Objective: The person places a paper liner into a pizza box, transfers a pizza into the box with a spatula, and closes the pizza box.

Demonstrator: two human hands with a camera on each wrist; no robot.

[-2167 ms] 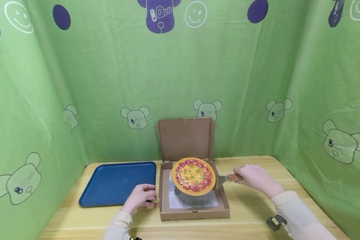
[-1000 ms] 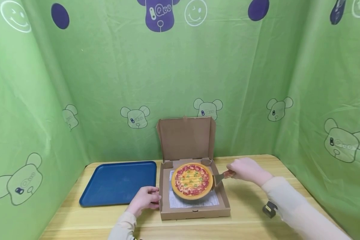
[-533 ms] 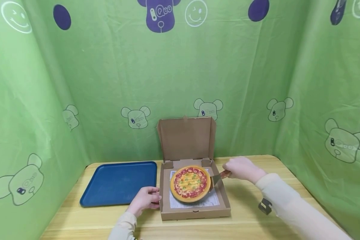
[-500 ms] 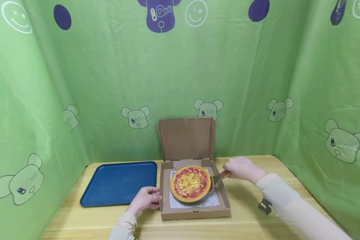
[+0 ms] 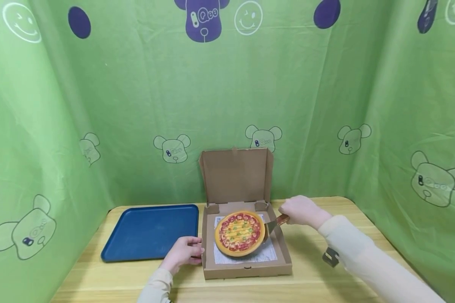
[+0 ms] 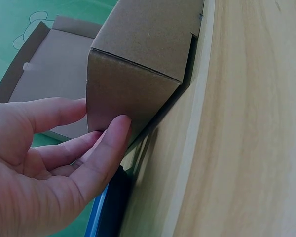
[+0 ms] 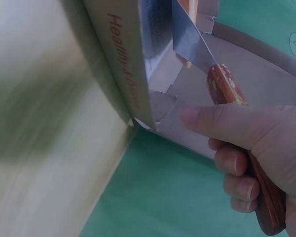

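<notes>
My right hand (image 5: 302, 210) grips the wooden handle of a metal spatula (image 5: 271, 226). Its blade reaches under the right edge of a round toy pizza (image 5: 239, 233) with red, yellow and green topping. Pizza and blade are over the base of an open cardboard pizza box (image 5: 246, 272), above a printed paper sheet (image 5: 267, 253). In the right wrist view, curled fingers wrap the worn red-brown handle (image 7: 226, 84). My left hand (image 5: 183, 252) is at the box's left side, fingertips and thumb against the cardboard (image 6: 118, 94) in the left wrist view, not curled round it.
A blue tray (image 5: 151, 233) lies on the wooden table (image 5: 314, 282), left of the box and close to it. The box lid (image 5: 235, 176) stands upright at the back. A green printed curtain (image 5: 220, 92) surrounds the table on three sides.
The right hand has brought spatula and pizza lower and a little left, towards the box base. The left hand has moved right from the tray's edge to the box's side and stayed there.
</notes>
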